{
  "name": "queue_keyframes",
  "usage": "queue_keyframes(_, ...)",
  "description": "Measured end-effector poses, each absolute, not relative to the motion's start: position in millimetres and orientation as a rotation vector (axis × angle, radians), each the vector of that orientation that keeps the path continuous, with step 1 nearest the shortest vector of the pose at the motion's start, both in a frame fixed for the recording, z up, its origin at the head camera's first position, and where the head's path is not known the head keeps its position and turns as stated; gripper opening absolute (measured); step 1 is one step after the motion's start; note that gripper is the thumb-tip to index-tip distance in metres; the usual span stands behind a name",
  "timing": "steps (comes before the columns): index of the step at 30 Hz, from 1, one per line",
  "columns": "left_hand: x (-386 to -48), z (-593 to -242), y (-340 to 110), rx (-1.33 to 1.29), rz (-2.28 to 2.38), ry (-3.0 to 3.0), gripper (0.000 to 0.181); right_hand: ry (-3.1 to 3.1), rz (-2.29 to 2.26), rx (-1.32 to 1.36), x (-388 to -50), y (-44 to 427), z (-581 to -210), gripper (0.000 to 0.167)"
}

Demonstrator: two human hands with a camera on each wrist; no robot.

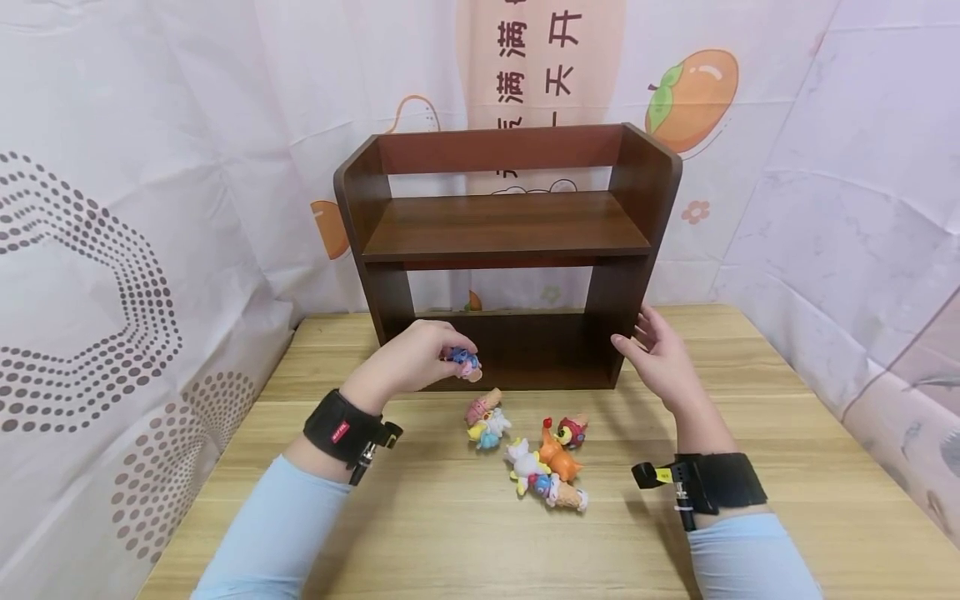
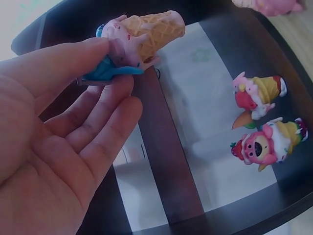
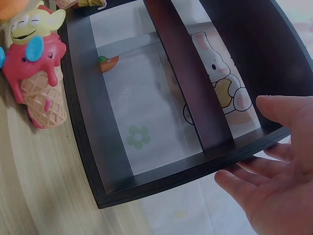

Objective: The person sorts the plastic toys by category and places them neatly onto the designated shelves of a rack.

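Your left hand (image 1: 416,357) pinches a blue-and-pink cone figure (image 1: 468,367), thumb against fingers, in front of the shelf's (image 1: 510,223) lower opening. Your right hand (image 1: 663,363) is spread around the edge of the right panel (image 1: 622,312), holding nothing; can't tell if it touches. Left wrist view: pink bear (image 2: 268,146) upright on the lower board, another figure (image 2: 254,94) beside it. Orange figure (image 1: 559,460) lies among others on your table (image 1: 420,533).

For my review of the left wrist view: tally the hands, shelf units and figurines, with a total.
Hands: 1 (left hand)
Shelf units: 1 (shelf unit)
Figurines: 4 (held figurine, pink bear, figurine beside it, cropped figurine at upper right)
Total: 6
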State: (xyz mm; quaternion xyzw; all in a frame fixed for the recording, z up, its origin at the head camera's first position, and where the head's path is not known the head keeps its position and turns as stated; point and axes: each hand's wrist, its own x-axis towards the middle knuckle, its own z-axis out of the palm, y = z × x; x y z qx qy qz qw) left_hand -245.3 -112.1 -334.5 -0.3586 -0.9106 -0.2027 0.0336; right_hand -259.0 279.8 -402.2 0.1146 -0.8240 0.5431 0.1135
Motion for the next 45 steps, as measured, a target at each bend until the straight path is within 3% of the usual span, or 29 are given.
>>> queue_keyframes(21, -271.9, -319.9, -94.0, -1.014, -0.643, -2.898, 0.025, -2.422, 1.594, 0.336, -258.8, 277.7, -400.8, 0.076)
queue_keyframes(34, -287.9, -329.4, -78.8, -0.909, -0.829, -2.991, 0.027, -2.409, 1.607, 0.335, -258.4, 278.8, -400.4, 0.078)
queue_keyframes(45, -298.5, -340.9, -73.4, -0.869, -0.658, -3.079, 0.033, -2.407, 1.600, 0.332, -255.6, 276.2, -399.1, 0.078)
